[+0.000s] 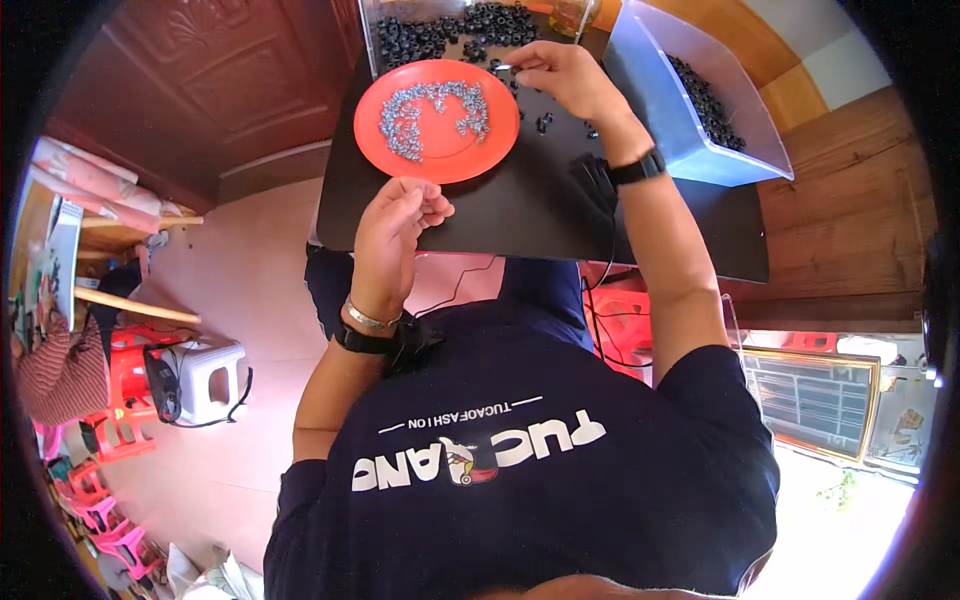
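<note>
Dark tabletop (545, 215), red plate (445, 162) of silvery bits (471, 98) at its ten o'clock. My right hand (512, 72), at the plate's two, pinches a small pale piece (503, 68); my left hand (400, 208), between six and seven, curls, contents unclear. Light, steady fingertips should help.

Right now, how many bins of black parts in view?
2: clear bin behind the plate, blue bin at the table's right. More may hide past the picture's top edge.

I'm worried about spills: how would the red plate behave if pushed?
The red plate looks broad and low, so it would probably slide rather than tip. The small silvery pieces on it seem loose, so they might scatter if jolted.
</note>
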Available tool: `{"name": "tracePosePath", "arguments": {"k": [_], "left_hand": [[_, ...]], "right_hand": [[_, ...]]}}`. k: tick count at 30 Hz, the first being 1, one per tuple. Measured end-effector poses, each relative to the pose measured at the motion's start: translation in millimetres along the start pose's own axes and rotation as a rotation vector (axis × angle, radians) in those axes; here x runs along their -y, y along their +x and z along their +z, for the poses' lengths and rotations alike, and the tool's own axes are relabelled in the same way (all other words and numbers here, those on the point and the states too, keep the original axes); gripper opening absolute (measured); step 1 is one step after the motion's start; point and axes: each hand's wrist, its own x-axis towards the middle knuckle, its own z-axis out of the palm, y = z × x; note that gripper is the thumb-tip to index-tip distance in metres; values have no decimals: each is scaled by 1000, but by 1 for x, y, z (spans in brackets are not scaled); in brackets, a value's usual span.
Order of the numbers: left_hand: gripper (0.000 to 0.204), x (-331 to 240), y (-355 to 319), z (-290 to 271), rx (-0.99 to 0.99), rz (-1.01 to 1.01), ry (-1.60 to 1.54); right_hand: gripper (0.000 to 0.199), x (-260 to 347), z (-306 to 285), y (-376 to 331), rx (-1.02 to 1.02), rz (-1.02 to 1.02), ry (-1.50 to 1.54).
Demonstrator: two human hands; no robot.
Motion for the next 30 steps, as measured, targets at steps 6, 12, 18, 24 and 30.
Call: {"name": "tracePosePath", "arguments": {"k": [6,12,18,24,30], "left_hand": [[24,-12,5,22,44,-43,38],[26,-9,3,34,177,-37,-24],[27,-6,-4,38,160,-55,-90],[25,-5,-6,30,219,-27,-149],[23,-8,-9,32,191,-21,-107]], "right_hand": [[40,70,23,-71,105,-155,669],[47,91,47,-103,-29,-208,525],[49,100,48,-108,-149,-402,305],[41,94,52,-110,-134,-392,358],[29,96,54,-112,-115,-444,372]]}}
